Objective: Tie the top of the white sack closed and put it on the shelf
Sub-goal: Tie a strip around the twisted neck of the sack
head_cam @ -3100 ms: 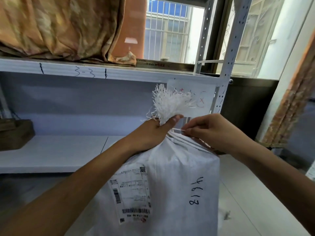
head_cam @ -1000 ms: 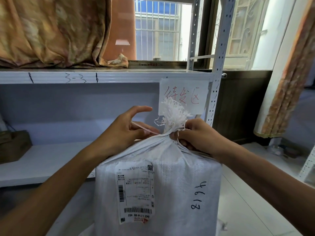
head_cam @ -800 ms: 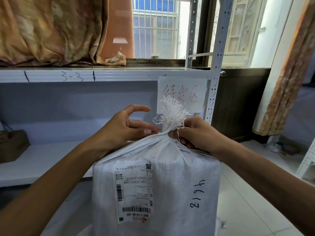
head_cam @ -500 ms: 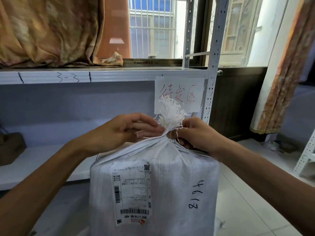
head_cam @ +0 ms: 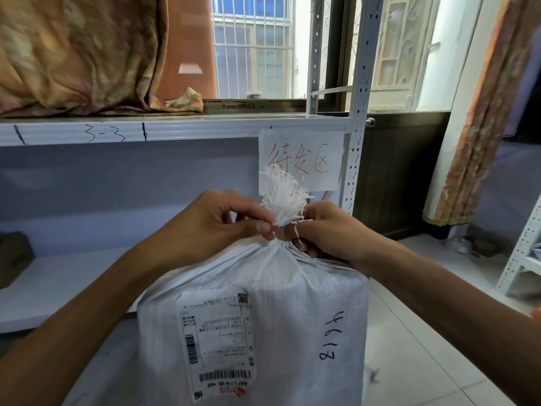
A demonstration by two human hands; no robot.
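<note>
The white woven sack (head_cam: 292, 312) stands upright in front of me, with a shipping label on its face and "4618" written on the right. Its top is gathered into a tight neck under a frayed white tuft (head_cam: 282, 196). My left hand (head_cam: 216, 227) pinches the neck from the left with its fingertips. My right hand (head_cam: 328, 230) grips the neck from the right, with a thin white tie strand hanging at its fingers. The white shelf (head_cam: 58, 285) lies behind the sack to the left.
A white shelf beam marked "3-3" (head_cam: 105, 131) crosses above, with a brown patterned cloth (head_cam: 79, 54) on it. A paper sign with red writing (head_cam: 301, 159) hangs on the perforated upright (head_cam: 355, 148). A brown object (head_cam: 14, 256) sits at the shelf's far left. Tiled floor lies to the right.
My left hand went from open beside the sack's neck to closed on it, fingertips meeting my right hand. The right hand has kept its grip on the neck.
</note>
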